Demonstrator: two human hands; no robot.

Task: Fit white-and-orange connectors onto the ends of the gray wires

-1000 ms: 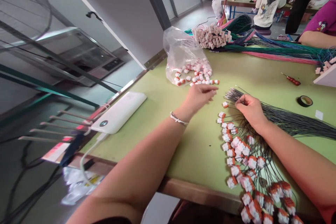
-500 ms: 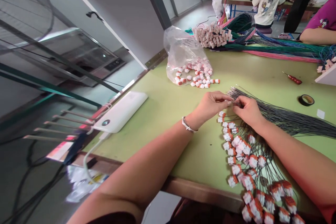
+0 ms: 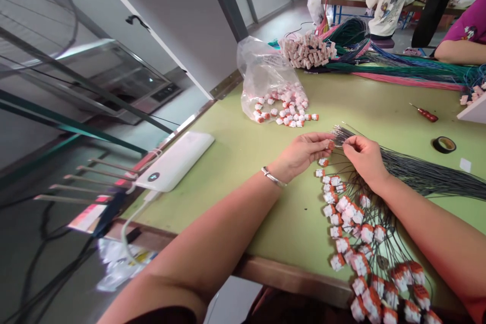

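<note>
My left hand (image 3: 301, 156) pinches a small orange-and-white connector (image 3: 331, 145) between thumb and fingertips. Just to its right, my right hand (image 3: 367, 162) has thumb and forefinger closed on a thin wire, largely hidden by the fingers. Behind both hands lies a bundle of dark wires (image 3: 421, 167), its bare silvery tips beside my fingertips. Below the hands, several wired connectors (image 3: 349, 212) spread down to the table's front edge, orange and white with dark wires running from them.
A clear plastic bag (image 3: 261, 73) spills loose connectors onto the green table (image 3: 228, 182). On the right are a red-handled pointed tool (image 3: 427, 113) and a roll of black tape (image 3: 443, 145). A white power bank (image 3: 176, 162) lies left. Coloured wire bundles (image 3: 402, 68) and a co-worker's arm (image 3: 461, 53) are beyond.
My right hand has shifted slightly right, opening a small gap between the hands. The connector in my left fingers, covered before, now shows its orange side.
</note>
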